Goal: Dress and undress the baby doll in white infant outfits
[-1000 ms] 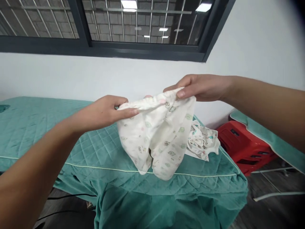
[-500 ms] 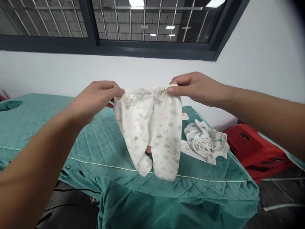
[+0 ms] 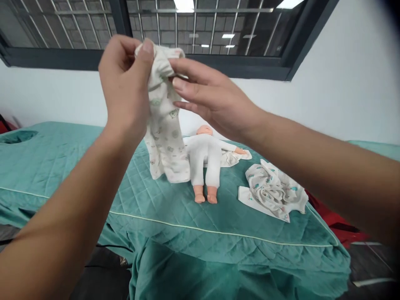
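Note:
My left hand (image 3: 125, 79) is closed on the bunched waistband of white printed baby pants (image 3: 167, 133), held up in front of the window. The pants' legs hang down over the bed. My right hand (image 3: 209, 91) is at the right side of the waistband, its fingers apart and the index fingertip against the cloth. Behind and below lies a baby doll (image 3: 205, 156) in white clothing, on its back with bare feet toward me. The pants cover part of its arm on the left side.
A green quilted cover (image 3: 200, 241) drapes the bed. Crumpled white printed clothing (image 3: 271, 187) lies at the right on a white piece. Pale cloth (image 3: 229, 159) is under the doll's arm. A red plastic stool (image 3: 337, 221) stands beyond the right edge; a barred window (image 3: 206, 29) is behind.
The pants have gone from being stretched wide between both hands to hanging bunched from my left hand, higher and further left. My right hand has moved left, and the doll now shows.

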`<state>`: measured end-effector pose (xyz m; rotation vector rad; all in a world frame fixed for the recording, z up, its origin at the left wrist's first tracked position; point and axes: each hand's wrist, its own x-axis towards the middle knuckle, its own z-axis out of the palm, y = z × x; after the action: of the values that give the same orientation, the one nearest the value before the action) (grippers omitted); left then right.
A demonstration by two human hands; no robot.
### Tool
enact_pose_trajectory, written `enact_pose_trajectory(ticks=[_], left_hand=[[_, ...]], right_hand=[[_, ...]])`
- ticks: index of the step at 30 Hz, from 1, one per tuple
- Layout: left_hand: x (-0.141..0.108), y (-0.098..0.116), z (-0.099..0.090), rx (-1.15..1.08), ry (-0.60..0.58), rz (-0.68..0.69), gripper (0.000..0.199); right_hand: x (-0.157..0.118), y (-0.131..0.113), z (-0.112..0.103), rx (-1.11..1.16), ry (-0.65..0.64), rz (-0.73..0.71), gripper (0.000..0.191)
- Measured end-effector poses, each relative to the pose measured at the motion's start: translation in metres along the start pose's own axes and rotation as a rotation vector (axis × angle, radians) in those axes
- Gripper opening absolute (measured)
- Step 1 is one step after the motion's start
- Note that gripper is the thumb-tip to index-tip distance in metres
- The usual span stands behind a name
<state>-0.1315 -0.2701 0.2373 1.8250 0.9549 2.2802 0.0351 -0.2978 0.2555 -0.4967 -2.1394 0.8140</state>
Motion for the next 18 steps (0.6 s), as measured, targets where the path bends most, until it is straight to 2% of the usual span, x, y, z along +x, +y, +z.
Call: enact_pose_trajectory(ticks=[2,4,6,8,9,10,13,16,18], left_hand=[[-0.011,-0.009,0.0,-0.044,0.002,-0.097,0.022],[-0.03,-0.022,-0.005,0.001,-0.072,-0.234,0.027],[-0.058,-0.039,-0.013,0.118,-0.32,-0.38,0.03],[-0.089,-0.058,-0.022,0.212,-0.759,-0.508,0.026],[-0.105,-0.067,-0.025,0.208,-0.933,-0.512,0.022],[-0.119,-0.076,-0.027,0.199,-0.992,-0.509,0.022],[-0.153,-0.098,-0.023,0.102,-0.992,-0.638,0.025],[-0.171,-0.11,-0.007,-0.073,-0.887,-0.924,0.031],[-0.178,-0.114,0.008,-0.167,-0.807,-1.074,0.039]], right_hand=[[-0.005,0.014,0.004,-0.013,-0.016,-0.029,0.031],[-0.017,0.034,0.006,-0.123,-0.032,0.063,0.032],[-0.036,0.056,0.004,-0.284,-0.112,0.242,0.034],[-0.058,0.079,0.001,-0.417,-0.24,0.372,0.033],[-0.068,0.089,-0.002,-0.453,-0.276,0.405,0.032],[-0.077,0.1,-0.005,-0.472,-0.282,0.43,0.031],[-0.096,0.131,-0.02,-0.493,-0.232,0.494,0.032],[-0.102,0.168,-0.04,-0.56,-0.132,0.491,0.038],[-0.101,0.197,-0.054,-0.633,-0.029,0.502,0.049]])
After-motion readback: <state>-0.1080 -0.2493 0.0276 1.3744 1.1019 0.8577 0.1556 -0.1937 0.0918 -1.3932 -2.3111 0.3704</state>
